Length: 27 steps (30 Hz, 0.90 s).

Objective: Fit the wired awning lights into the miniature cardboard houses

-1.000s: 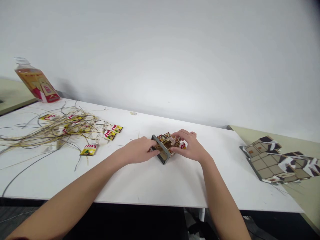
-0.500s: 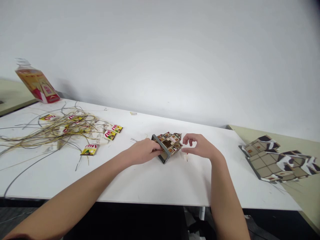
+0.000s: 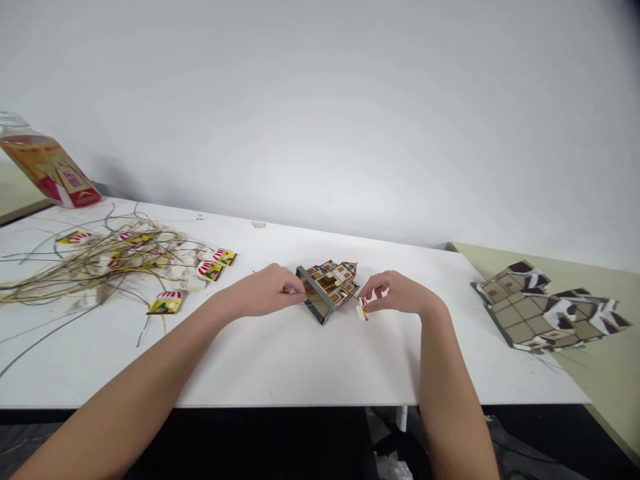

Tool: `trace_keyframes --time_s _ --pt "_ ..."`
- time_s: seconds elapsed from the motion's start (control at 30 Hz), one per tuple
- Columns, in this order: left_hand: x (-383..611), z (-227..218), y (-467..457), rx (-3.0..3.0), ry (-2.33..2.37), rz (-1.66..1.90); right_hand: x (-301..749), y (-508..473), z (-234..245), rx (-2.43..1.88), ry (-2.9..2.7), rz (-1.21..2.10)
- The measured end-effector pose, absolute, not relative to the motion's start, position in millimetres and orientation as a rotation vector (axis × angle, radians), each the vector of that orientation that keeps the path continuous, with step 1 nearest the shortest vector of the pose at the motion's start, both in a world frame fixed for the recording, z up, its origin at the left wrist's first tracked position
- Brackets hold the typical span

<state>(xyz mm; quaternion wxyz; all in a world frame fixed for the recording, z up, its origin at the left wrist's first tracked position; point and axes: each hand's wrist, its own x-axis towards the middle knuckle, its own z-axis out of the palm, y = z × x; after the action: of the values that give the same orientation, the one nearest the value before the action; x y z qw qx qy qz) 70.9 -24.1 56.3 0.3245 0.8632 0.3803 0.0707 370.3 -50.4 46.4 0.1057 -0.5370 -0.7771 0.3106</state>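
A small model house with printed windows lies on its side on the white table, its grey-edged open base facing left. By that base, my left hand is closed in a pinch on thin wires, which run out of the house. Off the roof end, my right hand pinches a little red-and-white awning piece between thumb and fingers. A thin strand seems to join the awning piece to the house.
To the left lies a tangle of wires with several yellow awning pieces. A drink bottle stands at the back left. More model houses sit at the right edge. A paper scrap lies near the wall.
My left hand has drawn back leftward out of the house's base, with thin wires trailing. My right hand has closed its fingers on the awning piece. The view has shifted slightly.
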Motion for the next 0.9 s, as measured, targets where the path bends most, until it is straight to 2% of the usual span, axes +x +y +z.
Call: trace_keyframes --time_s 0.17,0.43,0.57,0.67,0.77,0.9 --pt "55.1 67.4 -16.5 2.219 1.083 0.078 352.8 -51.3 53.3 -1.435 -2.122 0.83" --pt "33.0 61.7 -3.5 2.087 1.257 -0.143 310.8 -43.0 26.4 -1.397 -2.018 0.336" --pt "30.1 56.8 1.5 2.187 1.281 -0.127 301.4 -45.5 23.7 -1.442 -2.028 0.156" --pt "33.2 57.0 3.2 2.307 1.333 -0.007 301.9 -46.5 25.3 -1.41 -2.049 0.151" --pt "41.7 57.4 0.9 2.476 1.379 0.351 304.3 -47.1 27.8 -1.372 -2.133 0.181" --pt "59.1 55.0 -9.7 2.586 1.062 0.772 303.8 -48.5 29.9 -1.313 -2.233 0.241"
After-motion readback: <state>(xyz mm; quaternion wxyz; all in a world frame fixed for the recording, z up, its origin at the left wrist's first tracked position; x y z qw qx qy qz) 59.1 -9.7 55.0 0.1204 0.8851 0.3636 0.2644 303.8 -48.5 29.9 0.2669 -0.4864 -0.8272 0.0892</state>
